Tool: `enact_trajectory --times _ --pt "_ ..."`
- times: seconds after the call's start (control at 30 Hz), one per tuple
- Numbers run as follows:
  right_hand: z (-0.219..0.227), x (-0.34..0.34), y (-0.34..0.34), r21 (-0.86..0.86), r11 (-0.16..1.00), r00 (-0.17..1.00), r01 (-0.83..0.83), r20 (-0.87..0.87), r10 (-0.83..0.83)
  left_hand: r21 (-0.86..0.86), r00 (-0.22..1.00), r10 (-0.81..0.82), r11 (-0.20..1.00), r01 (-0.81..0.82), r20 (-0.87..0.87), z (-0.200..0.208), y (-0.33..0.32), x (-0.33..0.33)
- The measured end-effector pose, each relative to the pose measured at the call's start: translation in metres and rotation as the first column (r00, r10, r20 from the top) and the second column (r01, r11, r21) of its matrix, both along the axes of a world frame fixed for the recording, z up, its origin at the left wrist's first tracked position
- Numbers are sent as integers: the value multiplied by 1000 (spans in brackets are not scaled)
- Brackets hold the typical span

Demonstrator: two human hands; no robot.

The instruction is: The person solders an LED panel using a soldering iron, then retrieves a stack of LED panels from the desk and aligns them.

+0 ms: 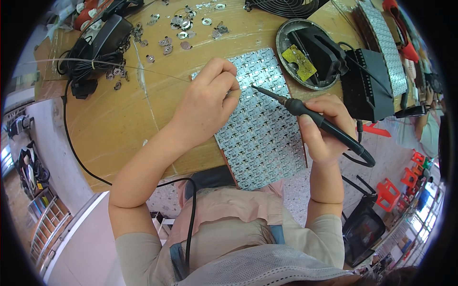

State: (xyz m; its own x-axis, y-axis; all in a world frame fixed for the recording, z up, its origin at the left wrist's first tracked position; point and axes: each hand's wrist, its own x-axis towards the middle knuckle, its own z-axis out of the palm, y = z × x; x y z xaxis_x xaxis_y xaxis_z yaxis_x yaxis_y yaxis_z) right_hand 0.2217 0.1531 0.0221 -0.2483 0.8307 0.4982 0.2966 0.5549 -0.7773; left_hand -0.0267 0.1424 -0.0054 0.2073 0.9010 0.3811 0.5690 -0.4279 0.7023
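Observation:
A sheet of small silvery circuit boards [261,148] lies tilted on the wooden table, its near end reaching past the table edge toward my lap. My right hand [323,145] is wrapped round the black handle of a soldering iron [296,107]. The iron's tip points left and meets, or hovers just over, the upper part of the sheet. My left hand [202,106] is closed in a pinch above the sheet's left side, close to that tip. A thin solder wire [160,75] runs from the left into those fingers; its end is hidden.
A round metal tray [281,45] holds a black iron stand [319,45] and a yellow sponge [299,63]. Beside it sit a black box [367,90] and stacked board sheets [384,45]. Small round metal parts [183,25] lie scattered at the back. A black cable [71,143] hangs at left.

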Motion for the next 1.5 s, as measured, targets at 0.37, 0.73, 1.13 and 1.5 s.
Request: enact_trajectory --times 0.37,0.73,1.13,1.5 --pt "-3 -4 5 17 1000 999 -24 22 24 28 1000 -8 1000 8 -23 -3 0 2" --pt "4 8 -3 34 998 999 -47 -6 47 -30 997 -52 998 51 -56 2 -8 2" --pt "-1 6 -4 30 998 998 -52 36 51 -35 993 -83 996 80 -82 0 -8 9" --pt "5 15 -17 6 998 998 -58 -3 58 -38 993 -102 994 100 -63 0 -14 11"
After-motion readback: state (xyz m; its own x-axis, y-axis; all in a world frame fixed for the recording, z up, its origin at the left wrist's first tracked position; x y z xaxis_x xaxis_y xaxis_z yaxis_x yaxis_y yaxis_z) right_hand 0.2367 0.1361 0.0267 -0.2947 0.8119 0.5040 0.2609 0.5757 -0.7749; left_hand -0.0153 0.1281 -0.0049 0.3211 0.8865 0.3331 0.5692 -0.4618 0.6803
